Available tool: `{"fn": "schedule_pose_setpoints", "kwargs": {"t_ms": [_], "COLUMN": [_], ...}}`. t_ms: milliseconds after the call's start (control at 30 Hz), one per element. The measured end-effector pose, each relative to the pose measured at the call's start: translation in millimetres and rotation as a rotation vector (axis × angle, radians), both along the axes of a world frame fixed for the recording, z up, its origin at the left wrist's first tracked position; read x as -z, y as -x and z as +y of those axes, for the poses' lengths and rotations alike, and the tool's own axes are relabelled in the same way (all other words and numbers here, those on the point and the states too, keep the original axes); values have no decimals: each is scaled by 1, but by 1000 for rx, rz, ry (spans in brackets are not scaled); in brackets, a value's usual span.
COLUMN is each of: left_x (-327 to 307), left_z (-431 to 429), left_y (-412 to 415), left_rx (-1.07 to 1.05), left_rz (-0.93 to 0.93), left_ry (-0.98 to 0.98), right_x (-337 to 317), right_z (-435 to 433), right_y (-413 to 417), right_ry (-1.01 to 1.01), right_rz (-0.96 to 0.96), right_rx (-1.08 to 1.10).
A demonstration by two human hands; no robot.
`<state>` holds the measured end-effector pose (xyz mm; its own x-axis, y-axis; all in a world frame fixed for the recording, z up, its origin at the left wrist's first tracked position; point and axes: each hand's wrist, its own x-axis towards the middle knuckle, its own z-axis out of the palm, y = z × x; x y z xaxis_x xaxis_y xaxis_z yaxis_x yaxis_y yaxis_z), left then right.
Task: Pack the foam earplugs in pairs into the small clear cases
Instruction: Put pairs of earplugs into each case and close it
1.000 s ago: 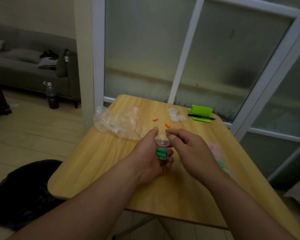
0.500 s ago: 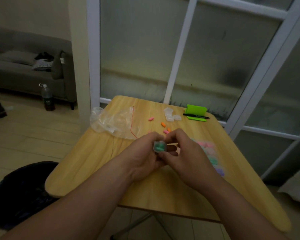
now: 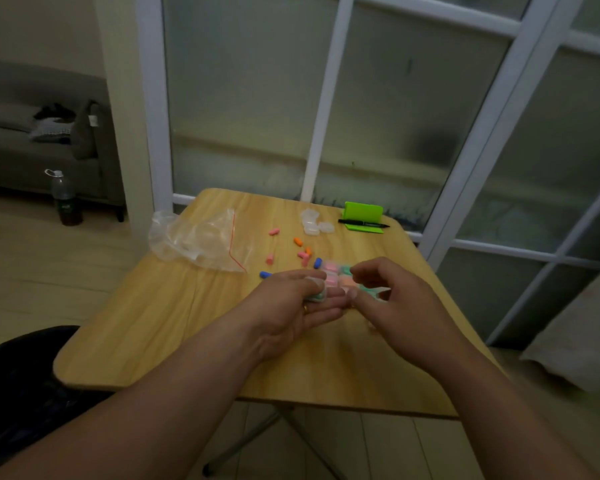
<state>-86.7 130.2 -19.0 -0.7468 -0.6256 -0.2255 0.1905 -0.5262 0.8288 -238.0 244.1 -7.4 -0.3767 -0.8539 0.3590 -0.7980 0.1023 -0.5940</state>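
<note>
Head view: both hands work above the middle of the wooden table. The left hand lies palm up, with the thumb pressing a small clear case against the fingers. Green foam shows inside the case; its lid is too blurred to judge. The right hand sits just beside it, fingers curled, thumb tip near the left fingertips; whether it pinches anything cannot be told. Between and behind the hands, a cluster of packed cases with pink, orange and green contents rests on the table, partly hidden by the right hand. Loose earplugs, pink, orange and blue, lie scattered just beyond. Near the far edge sit empty cases, with a green holder and a black pen to their right. A crumpled clear bag with a red strip lies at the left. On the floor, a bottle stands by a grey sofa.
</note>
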Motion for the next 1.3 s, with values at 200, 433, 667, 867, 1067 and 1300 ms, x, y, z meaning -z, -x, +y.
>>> {"fn": "schedule_pose_setpoints", "kwargs": {"t_ms": [200,433,667,867,1067,1300], "left_x": [2,-6,-6,-6,-6,-11], "left_z": [20,22,-8,-14,-21,-32], "left_y": [22,35,26,20,12,0], "left_rx": [84,14,-241,-323,-347,-374], "left_rz": [24,3,-44,-49,-65,-43], "left_ry": [80,63,59,64,79,55], "right_x": [2,-7,11,17,15,18], "right_z": [6,16,21,-4,-7,-3], "right_y": [3,43,61,30,29,30], "right_ry": [-59,-18,-160,-304,-385,-355], "right_rz": [176,125,102,338,399,307], "right_rx": [-100,24,91,-36,20,44]}}
